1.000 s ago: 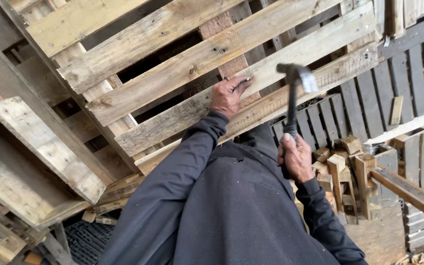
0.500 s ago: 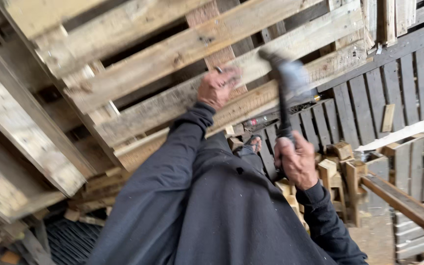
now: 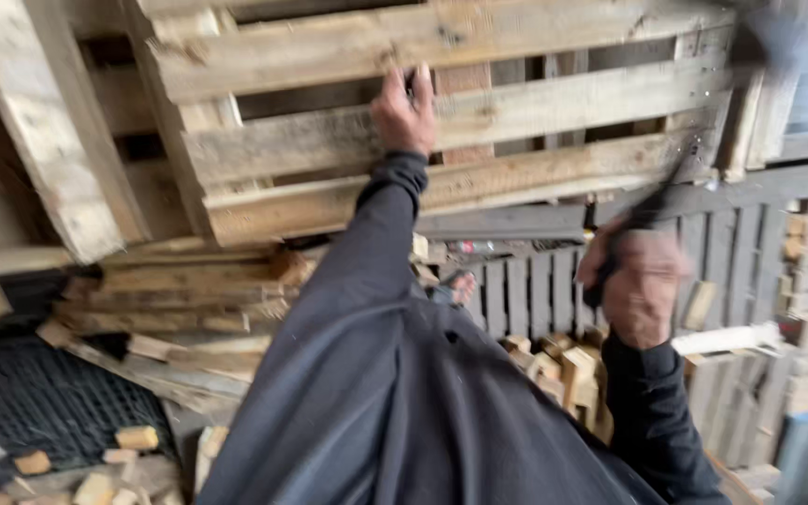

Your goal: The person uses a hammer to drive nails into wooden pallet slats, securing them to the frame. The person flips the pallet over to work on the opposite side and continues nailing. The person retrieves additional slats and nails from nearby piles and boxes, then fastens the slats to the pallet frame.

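Nearest: right hand (image 3: 642,285), grip closed round a hammer handle (image 3: 652,201), head blurred out at top right. Farther: left hand (image 3: 406,110), grip hooked over a pallet slat (image 3: 535,110) w/ fingers behind. Best to keep that slat braced & fingers away from the strike spot.

Head view, close, facing pallet (image 3: 479,122)
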